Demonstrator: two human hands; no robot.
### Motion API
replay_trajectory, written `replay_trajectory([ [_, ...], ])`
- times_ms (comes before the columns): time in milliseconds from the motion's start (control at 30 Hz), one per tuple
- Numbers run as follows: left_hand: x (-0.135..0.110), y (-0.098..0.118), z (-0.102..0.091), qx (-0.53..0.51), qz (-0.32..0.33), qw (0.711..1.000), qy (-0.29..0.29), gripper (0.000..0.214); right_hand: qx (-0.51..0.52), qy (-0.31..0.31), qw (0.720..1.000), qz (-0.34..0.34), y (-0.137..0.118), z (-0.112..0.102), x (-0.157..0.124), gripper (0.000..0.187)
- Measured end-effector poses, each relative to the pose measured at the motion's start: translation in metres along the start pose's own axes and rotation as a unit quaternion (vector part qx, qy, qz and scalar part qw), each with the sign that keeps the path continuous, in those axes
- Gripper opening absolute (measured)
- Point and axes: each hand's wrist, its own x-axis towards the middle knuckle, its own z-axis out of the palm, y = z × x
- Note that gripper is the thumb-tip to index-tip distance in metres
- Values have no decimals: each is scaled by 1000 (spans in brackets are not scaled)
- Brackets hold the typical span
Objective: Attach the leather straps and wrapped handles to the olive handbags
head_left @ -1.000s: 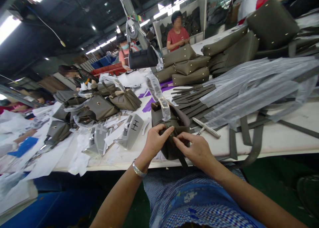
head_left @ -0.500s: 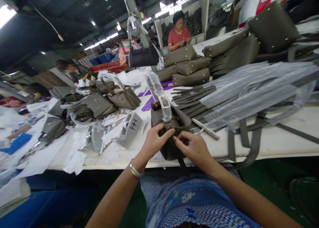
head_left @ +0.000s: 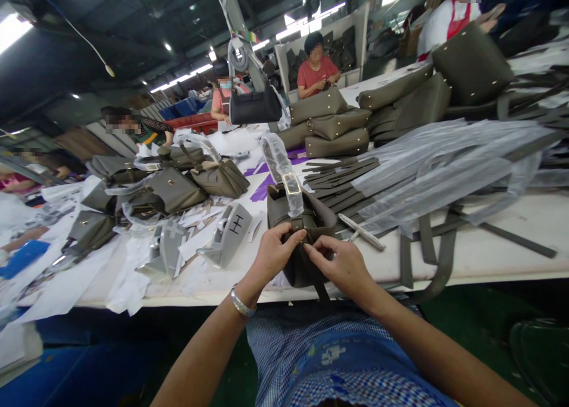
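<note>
An olive-brown handbag [head_left: 299, 273] stands at the table's front edge, its opening facing up. My left hand [head_left: 279, 250] is closed on the bag's near upper side, thumb pressed on top by a strap fitting. Beside it, my right hand [head_left: 340, 262] pinches the same spot with thumb and forefinger; the small part between the fingertips is too hidden to name. A strap wrapped in clear plastic, with a gold buckle [head_left: 291, 183], rises from the bag. Just right of the bag lies a pale, slim tool [head_left: 362, 232], partly behind my right hand.
Finished-looking bags [head_left: 171, 188] and grey plastic-wrapped blocks [head_left: 224, 235] lie to the left among paper scraps. Loose olive straps [head_left: 338, 182] and plastic-covered strips [head_left: 444, 164] spread over the right. Stacked bags [head_left: 338, 125] stand behind. Several co-workers sit or stand farther back.
The camera view has shifted slightly, so the table things sit a little farther left. Both hands stay on the bag at the same spot, with only slight finger movement.
</note>
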Motion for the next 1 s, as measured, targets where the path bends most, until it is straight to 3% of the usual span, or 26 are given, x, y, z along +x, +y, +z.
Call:
replay_trajectory([
  [200, -3, 3, 1, 5, -2, 1000, 7, 29, 11, -9, 999, -34, 9, -13, 0, 31],
  [267, -4, 4, 2, 0, -6, 1000, 6, 30, -2, 33, 999, -41, 23, -26, 3, 27],
  [367, -5, 3, 2, -17, -9, 1000, 4, 30, -120, 98, 988, -13, 55, -45, 14, 20],
  [433, -5, 3, 2, -24, -9, 1000, 4, 30, -197, 63, 977, 43, 76, -52, 24, 27],
  [533, -4, 2, 2, -28, -9, 1000, 5, 32, -213, 3, 970, 116, 96, -52, 38, 23],
  [600, -4, 1, 1, -28, -9, 1000, 4, 32, -186, -11, 973, 137, 102, -48, 45, 16],
  [800, -4, -1, 1, -29, -7, 1000, 3, 31, 7, -28, 983, 179, 109, -50, 44, 26],
  [1000, -4, 3, -1, -44, -5, 999, 1, 29, 257, 6, 946, 200, 92, -64, 8, 47],
])
